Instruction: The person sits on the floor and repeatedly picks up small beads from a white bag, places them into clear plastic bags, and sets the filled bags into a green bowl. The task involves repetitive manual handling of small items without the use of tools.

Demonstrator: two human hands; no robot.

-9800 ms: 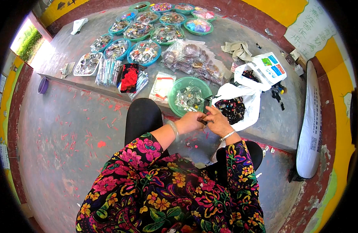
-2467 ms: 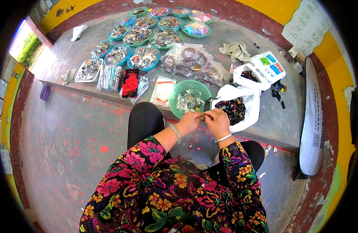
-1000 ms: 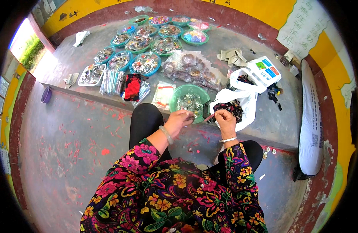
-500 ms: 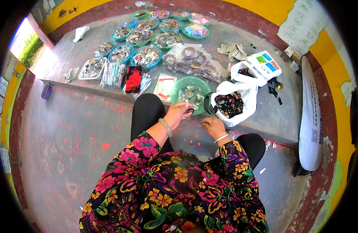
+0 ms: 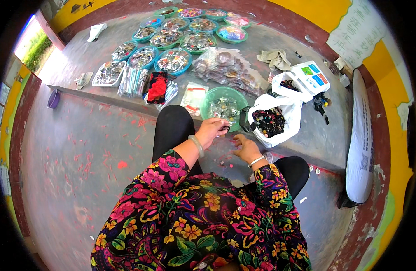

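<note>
Since the frame one second earlier, the right hand (image 5: 247, 149) has drawn back from the front of the white plastic bag (image 5: 290, 131) toward the person's right knee (image 5: 291, 171), and its fingers have loosened. They now stand a little apart, with nothing visible between them. The left hand (image 5: 210, 131) is pinched narrow on a small dark loop-like item (image 5: 225, 128), perhaps a cord or band; blur keeps its exact kind unclear. That item sits at the left fingertips, on the side facing the right hand.

Just beyond the left hand is a green plastic basin (image 5: 221, 91) with clear packets (image 5: 223, 109) inside; whether the hand touches its rim cannot be told. Beyond and to the right of the right hand, the bag gapes over a heap of dark beaded pieces (image 5: 268, 122). Farther ahead of the left hand lies a pile of clear bags (image 5: 226, 70) with brown contents, and ahead to its left, a red-and-black pouch (image 5: 157, 88). A pale bangle (image 5: 197, 146) rings the left wrist.
</note>
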